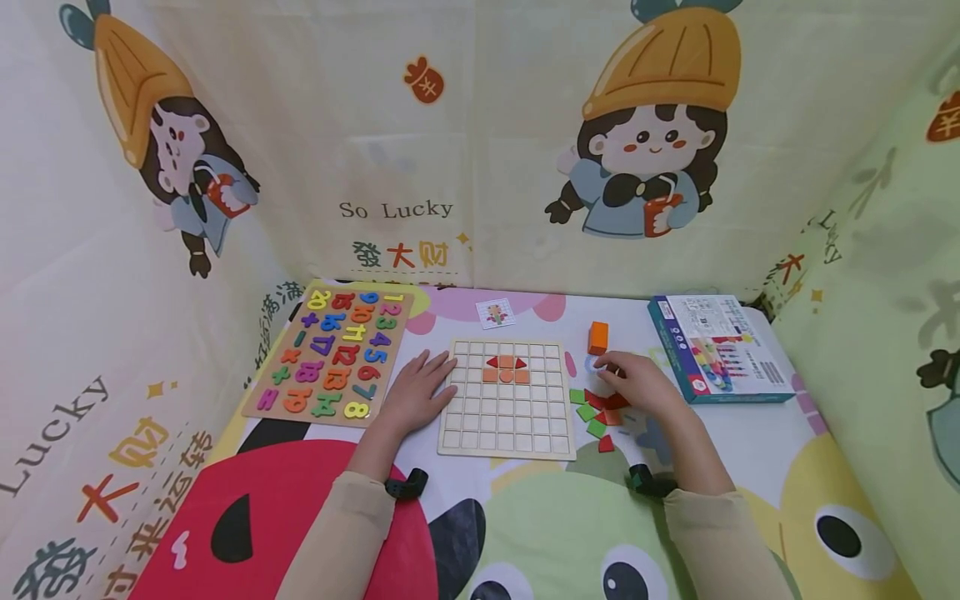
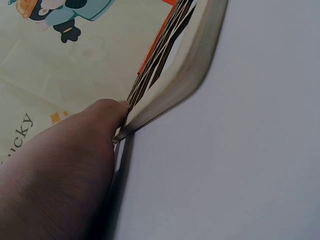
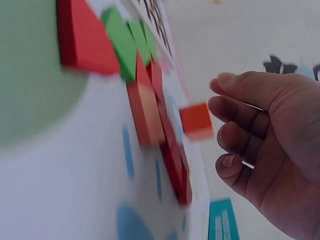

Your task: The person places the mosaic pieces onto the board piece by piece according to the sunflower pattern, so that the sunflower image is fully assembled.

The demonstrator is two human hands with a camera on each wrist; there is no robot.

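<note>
The wooden grid board (image 1: pixel 465 421) lay on the patterned cloth, a small cluster of orange tiles (image 1: pixel 506 362) and red triangular tiles (image 1: pixel 492 362) set in its upper middle cells. The left hand (image 1: pixel 411 396) lay at the board's left edge, fingers extended, thumb touching the rim and grasping nothing. If that thumb pushed unevenly, the board could skid or turn, and the tiles might shift out of line; a tilt of the rim would be worse.

The right hand (image 1: pixel 636 385) hovered off the board's right side, fingers loosely bent, with nothing visible between them. Below it, just beside the board's right edge, green square tiles (image 1: pixel 586 412) and red and orange tiles (image 1: pixel 615 419) lay jumbled, some seeming to overlap. Because they were thin and crowded, pinching one could drag a neighbour along or flick it under the board's edge. The orange block (image 1: pixel 597 337) stood near the board's upper right corner, close to the right fingertips, so a careless knuckle could topple it.

The picture card (image 1: pixel 496 314), just beyond the board's far edge, was light enough that a nudge from the board might displace it.
</note>
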